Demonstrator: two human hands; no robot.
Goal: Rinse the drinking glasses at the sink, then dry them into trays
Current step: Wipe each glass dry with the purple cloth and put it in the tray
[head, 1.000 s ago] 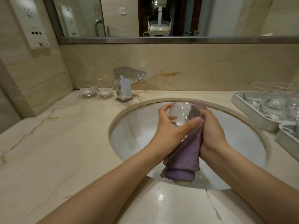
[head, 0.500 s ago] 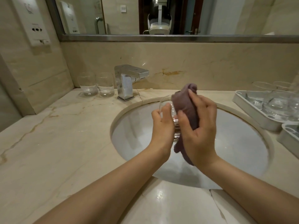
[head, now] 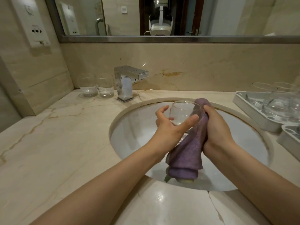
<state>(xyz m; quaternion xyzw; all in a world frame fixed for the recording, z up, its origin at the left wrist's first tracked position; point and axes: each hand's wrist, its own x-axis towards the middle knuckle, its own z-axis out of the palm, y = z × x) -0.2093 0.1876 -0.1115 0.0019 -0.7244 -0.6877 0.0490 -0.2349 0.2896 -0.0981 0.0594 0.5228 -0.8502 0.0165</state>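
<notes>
Over the white sink basin [head: 129, 127] my left hand [head: 170, 127] holds a clear drinking glass [head: 183, 112] upright, thumb across its near side and fingers round the far side. My right hand [head: 217, 129] grips a purple cloth [head: 186, 156] and presses it against the glass's right side; the cloth hangs down into the basin. Two more glasses [head: 95, 87] stand left of the chrome tap [head: 128, 82]. At the right, a white tray [head: 253, 112] holds several glasses.
A second white tray [head: 290, 140] shows at the right edge, nearer me. The marble counter [head: 56, 135] stretches left of the basin. A mirror and backsplash wall stand behind the tap. A wall socket panel [head: 34, 26] is at the upper left.
Half a second ago my right hand held the cloth over the glass's top; now it has dropped to the glass's right side and the glass mouth is uncovered. The cloth hangs lower.
</notes>
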